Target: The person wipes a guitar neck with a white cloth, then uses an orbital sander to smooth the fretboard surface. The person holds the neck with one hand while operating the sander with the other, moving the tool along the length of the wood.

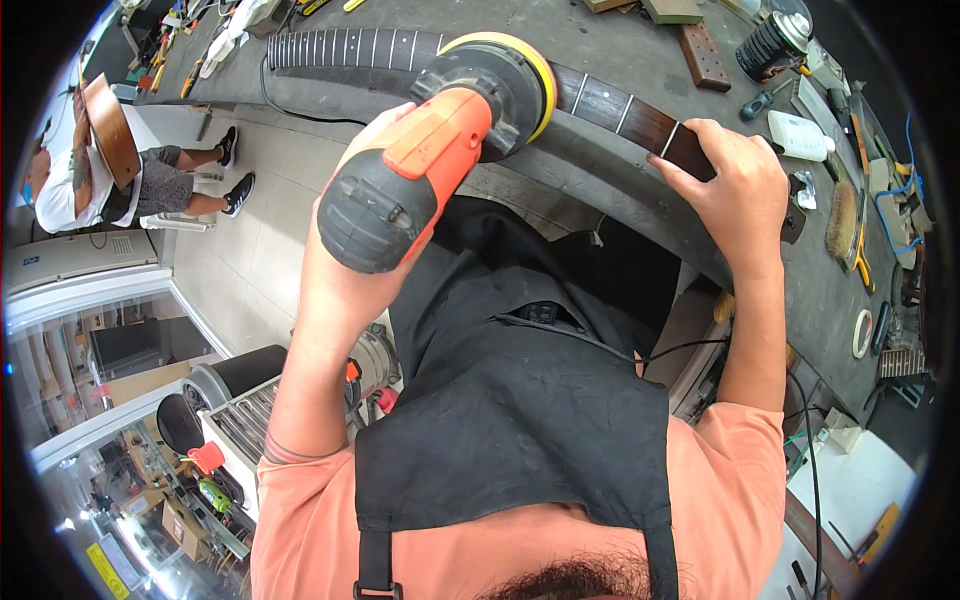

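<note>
My left hand (352, 284) is wrapped round an orange and black power sander (437, 142), partly hidden beneath its body. The sander's round black head with a yellow-edged pad (548, 88) rests over a guitar neck (604, 106) and hides part of it. Dark wood with pale metal frets shows on both sides of the pad. The neck lies along the near edge of the grey workbench (560, 28). At its right end my right hand (738, 196) grips the neck, thumb on the near side and fingers over the far side.
On the bench's right stand a black spray can (775, 45), a white bottle (800, 136) and a brush (842, 215). A drilled wooden block (704, 57) lies beyond the neck. A black cable (690, 347) crosses beside my apron. Left, another person (85, 180) holds a wooden guitar body.
</note>
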Demonstrator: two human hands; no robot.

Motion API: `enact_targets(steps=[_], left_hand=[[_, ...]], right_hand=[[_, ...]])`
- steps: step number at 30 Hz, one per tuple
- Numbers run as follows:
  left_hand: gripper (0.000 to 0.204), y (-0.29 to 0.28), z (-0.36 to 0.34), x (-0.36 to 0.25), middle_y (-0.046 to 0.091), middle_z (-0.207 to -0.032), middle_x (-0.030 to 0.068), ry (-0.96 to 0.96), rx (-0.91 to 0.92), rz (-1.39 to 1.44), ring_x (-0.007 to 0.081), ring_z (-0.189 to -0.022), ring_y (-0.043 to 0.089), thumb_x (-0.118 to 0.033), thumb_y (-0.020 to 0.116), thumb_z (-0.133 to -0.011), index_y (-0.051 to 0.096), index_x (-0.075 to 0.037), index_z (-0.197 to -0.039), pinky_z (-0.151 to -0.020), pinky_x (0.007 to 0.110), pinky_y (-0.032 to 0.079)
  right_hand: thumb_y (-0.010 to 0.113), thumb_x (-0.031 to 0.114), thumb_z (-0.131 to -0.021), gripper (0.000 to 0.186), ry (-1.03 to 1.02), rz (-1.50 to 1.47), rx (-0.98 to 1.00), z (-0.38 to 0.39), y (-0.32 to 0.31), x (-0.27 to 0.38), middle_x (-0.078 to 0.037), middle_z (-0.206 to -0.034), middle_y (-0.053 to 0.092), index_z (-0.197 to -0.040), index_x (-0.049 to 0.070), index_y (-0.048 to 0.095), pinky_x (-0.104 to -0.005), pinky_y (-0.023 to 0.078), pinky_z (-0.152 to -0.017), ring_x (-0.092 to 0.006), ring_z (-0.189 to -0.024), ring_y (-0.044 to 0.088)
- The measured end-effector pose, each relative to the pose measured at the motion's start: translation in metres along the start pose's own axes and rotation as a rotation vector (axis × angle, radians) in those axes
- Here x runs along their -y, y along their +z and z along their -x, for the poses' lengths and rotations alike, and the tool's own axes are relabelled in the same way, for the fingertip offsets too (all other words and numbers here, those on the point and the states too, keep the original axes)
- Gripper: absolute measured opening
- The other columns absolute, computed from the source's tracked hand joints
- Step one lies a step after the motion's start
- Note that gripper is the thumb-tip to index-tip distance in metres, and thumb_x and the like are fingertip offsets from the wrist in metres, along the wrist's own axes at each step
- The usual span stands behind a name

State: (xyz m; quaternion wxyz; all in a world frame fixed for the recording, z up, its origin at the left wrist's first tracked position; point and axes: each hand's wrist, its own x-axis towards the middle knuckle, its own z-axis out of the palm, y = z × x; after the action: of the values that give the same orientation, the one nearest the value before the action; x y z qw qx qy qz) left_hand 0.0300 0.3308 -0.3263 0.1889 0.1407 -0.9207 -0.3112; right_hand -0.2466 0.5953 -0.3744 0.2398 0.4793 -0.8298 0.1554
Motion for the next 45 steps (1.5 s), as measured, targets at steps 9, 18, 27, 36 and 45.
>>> enact_targets(steps=[9,18,27,36,45], left_hand=[[0.075,0.003,-0.015,-0.009,0.068,-0.161,0.0169,0.088,-0.001,0.002,0.0312,-0.15,0.066,0.007,0.088,-0.089,0.063,-0.002,-0.159,-0.126,0.041,0.049],[0.047,-0.003,-0.022,-0.02,0.082,-0.132,0.0084,0.009,-0.071,-0.061,0.0157,-0.116,0.075,-0.005,0.089,-0.098,0.076,-0.001,-0.143,-0.106,0.035,0.058],[0.046,-0.004,-0.02,-0.026,0.082,-0.13,0.0072,-0.049,-0.072,-0.061,0.0151,-0.113,0.075,-0.006,0.09,-0.098,0.076,-0.002,-0.142,-0.103,0.034,0.059],[0.07,0.002,-0.014,-0.024,0.069,-0.158,0.0172,0.037,-0.001,-0.04,0.0325,-0.148,0.067,0.006,0.087,-0.091,0.064,-0.002,-0.157,-0.124,0.043,0.051],[0.08,0.013,0.004,-0.022,0.071,-0.158,0.0169,0.106,-0.02,-0.071,0.0294,-0.144,0.071,0.004,0.09,-0.09,0.058,-0.002,-0.163,-0.121,0.039,0.053]], right_hand=[[0.099,0.04,-0.079,0.042,-0.032,-0.02,-0.038,0.002,0.001,0.001,-0.004,-0.088,0.08,-0.102,0.013,0.075,-0.0401,0.056,-0.079,-0.0275,-0.082,0.075],[0.1,0.038,-0.077,0.044,-0.056,0.002,-0.066,0.004,0.0,0.002,-0.003,-0.088,0.079,-0.101,0.014,0.072,-0.0389,0.056,-0.079,-0.0254,-0.083,0.076],[0.099,0.038,-0.077,0.043,-0.072,0.022,-0.078,0.006,-0.002,0.005,-0.002,-0.089,0.08,-0.101,0.014,0.072,-0.0376,0.054,-0.077,-0.0238,-0.083,0.076],[0.098,0.042,-0.082,0.042,-0.045,0.002,-0.051,0.004,0.001,0.0,-0.003,-0.09,0.081,-0.103,0.014,0.076,-0.0387,0.056,-0.081,-0.0257,-0.083,0.077],[0.098,0.045,-0.081,0.043,-0.028,-0.01,-0.043,0.003,0.005,-0.003,-0.004,-0.085,0.079,-0.102,0.014,0.077,-0.039,0.055,-0.078,-0.0271,-0.079,0.074]])
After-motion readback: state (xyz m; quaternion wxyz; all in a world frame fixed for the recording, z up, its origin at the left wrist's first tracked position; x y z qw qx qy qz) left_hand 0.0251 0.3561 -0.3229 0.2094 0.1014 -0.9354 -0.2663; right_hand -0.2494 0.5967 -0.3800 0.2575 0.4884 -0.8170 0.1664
